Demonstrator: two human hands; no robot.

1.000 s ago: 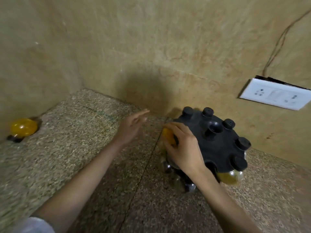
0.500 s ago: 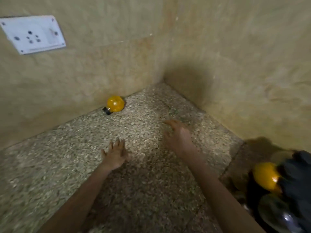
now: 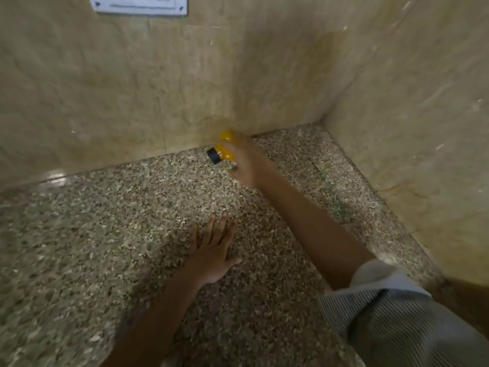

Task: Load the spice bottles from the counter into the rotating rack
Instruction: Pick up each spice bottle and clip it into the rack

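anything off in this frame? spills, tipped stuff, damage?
One thing: the yellow bottle lies on its side against the wall, black cap pointing left, not upright. The right hand is on it. The left hand is flat on the counter. No spill or damage visible; the frame is blurry.

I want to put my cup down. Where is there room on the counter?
Lots of room: the speckled counter is bare all along the wall, left of the flat left hand. The strip by the right wall is free too. It is crowded only at the back corner, where the right hand covers the yellow spice bottle.
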